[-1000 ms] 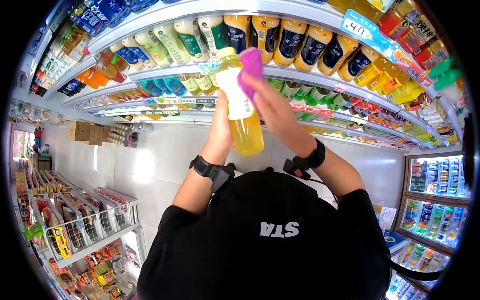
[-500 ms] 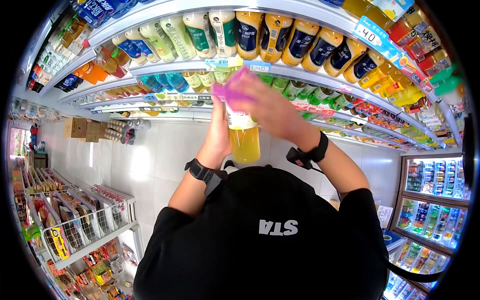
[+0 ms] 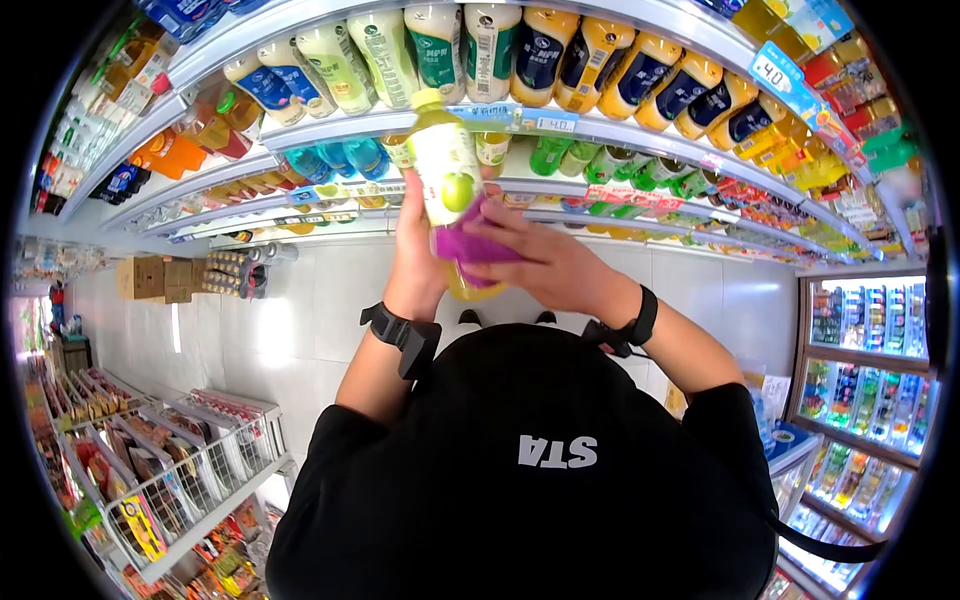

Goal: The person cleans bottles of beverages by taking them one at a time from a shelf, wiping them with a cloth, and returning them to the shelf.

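A bottle of yellow-green drink [image 3: 447, 165] with a green fruit on its label tilts slightly left in front of the shelves. My left hand [image 3: 415, 250] is closed around its left side, with the fingers partly behind it. A purple cloth [image 3: 475, 243] lies against the lower part of the bottle. My right hand [image 3: 550, 262] presses this cloth to the bottle, its fingers bent over the purple fabric. Both wrists wear black bands with small devices.
Shelves of bottles [image 3: 540, 60] curve across the top. Cardboard boxes [image 3: 140, 279] stand on the floor at the left. Below them is a wire rack [image 3: 200, 450] of packets. Glass-door coolers [image 3: 865, 390] and a small table [image 3: 795, 450] are at the right.
The purple cloth and my right hand have moved from the bottle's upper part down to its lower part. The bottle has shifted up and left and now tilts, showing its fruit label.
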`<action>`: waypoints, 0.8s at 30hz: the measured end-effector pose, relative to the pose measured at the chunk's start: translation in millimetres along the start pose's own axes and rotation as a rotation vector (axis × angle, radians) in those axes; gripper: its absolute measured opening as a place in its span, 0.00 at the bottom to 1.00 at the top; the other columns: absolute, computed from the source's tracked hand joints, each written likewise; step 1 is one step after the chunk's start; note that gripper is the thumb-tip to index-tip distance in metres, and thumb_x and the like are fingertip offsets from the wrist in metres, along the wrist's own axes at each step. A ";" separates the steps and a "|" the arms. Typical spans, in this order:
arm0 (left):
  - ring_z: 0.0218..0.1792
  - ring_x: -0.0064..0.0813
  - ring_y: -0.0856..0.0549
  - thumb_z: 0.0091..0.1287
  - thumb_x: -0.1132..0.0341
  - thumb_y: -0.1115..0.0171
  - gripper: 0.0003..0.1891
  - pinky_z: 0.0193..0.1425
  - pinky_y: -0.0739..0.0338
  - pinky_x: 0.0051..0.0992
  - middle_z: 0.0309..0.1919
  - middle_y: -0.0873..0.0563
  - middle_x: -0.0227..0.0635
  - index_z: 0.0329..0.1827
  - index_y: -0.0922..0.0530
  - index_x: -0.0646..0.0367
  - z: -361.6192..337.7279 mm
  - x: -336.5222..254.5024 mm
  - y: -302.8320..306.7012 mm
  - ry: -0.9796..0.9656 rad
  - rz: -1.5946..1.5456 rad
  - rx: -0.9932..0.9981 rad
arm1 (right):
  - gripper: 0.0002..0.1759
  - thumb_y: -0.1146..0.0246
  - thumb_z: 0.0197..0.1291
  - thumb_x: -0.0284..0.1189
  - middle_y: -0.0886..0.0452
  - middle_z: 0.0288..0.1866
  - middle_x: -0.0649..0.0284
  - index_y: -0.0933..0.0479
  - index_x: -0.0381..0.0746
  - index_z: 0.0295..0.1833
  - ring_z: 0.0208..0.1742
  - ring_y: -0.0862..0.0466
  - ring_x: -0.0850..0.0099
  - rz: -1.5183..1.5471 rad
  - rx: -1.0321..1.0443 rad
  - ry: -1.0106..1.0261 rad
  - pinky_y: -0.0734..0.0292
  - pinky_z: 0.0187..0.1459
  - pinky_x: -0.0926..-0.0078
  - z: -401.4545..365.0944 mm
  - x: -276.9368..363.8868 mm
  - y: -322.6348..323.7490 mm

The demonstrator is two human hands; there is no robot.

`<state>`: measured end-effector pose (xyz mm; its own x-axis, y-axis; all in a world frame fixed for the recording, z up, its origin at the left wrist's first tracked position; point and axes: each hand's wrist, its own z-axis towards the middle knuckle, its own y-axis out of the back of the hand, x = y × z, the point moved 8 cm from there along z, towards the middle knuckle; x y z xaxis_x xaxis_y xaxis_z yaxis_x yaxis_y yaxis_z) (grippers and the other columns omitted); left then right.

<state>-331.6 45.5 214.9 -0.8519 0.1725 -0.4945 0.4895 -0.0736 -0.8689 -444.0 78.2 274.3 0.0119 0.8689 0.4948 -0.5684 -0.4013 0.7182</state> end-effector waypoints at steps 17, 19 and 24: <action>0.56 0.32 0.18 0.78 0.47 0.50 0.26 0.58 0.20 0.31 0.57 0.19 0.36 0.67 0.33 0.57 -3.5 -22.2 60.3 -0.399 0.204 -0.204 | 0.19 0.46 0.71 0.26 0.15 0.48 0.57 0.23 0.45 0.65 0.41 0.15 0.64 0.286 0.140 -0.717 0.21 0.46 0.72 -90.3 -47.9 14.1; 0.55 0.31 0.17 0.74 0.57 0.43 0.24 0.58 0.21 0.32 0.56 0.19 0.35 0.67 0.33 0.59 3.1 -18.6 60.3 -0.471 0.415 -0.247 | 0.19 0.47 0.72 0.25 0.15 0.47 0.59 0.23 0.44 0.65 0.40 0.16 0.69 0.319 -0.031 -0.822 0.22 0.45 0.74 -131.7 -64.1 34.0; 0.57 0.35 0.18 0.52 0.72 0.21 0.35 0.60 0.23 0.34 0.54 0.17 0.38 0.64 0.29 0.61 24.5 28.4 4.4 -0.545 1.502 -0.214 | 0.17 0.48 0.74 0.25 0.16 0.44 0.65 0.24 0.39 0.65 0.39 0.19 0.79 0.387 -0.459 -0.928 0.23 0.43 0.80 -224.3 -89.0 70.7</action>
<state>-358.2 26.0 196.4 0.4589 -0.2811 -0.8428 0.8772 0.2942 0.3795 -669.8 37.5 171.3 0.2708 0.0755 0.9597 -0.9161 -0.2862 0.2810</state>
